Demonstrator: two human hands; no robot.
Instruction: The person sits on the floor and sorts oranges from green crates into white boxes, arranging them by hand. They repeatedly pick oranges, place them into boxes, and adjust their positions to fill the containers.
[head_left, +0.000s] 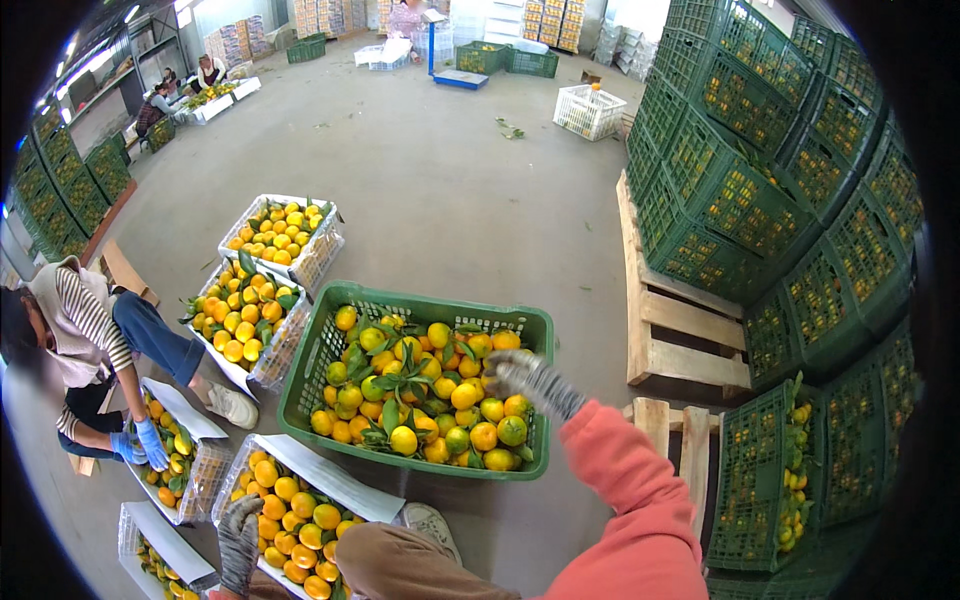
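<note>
My right hand (534, 381), in a grey knit glove, is over the right part of a green plastic crate (551, 352). Its fingers are spread slightly above the mandarins (427, 405), some of them green-tinged and leafy; no fruit shows clearly in them. At the lower left, my left hand (240, 536), gloved alike, is at the side of a lined crate (341, 480) packed with orange mandarins (304, 555). Its fingers are bent, and whether they hold a fruit is hidden. A white paper flap lies along that crate's far side.
A co-worker in blue gloves (146, 446) handles fruit in a lined crate on the left. Two filled white crates (281, 232) stand behind. Stacked green crates (750, 187) and wooden pallets (690, 322) line the right. Far back are a scale (461, 79) and other people.
</note>
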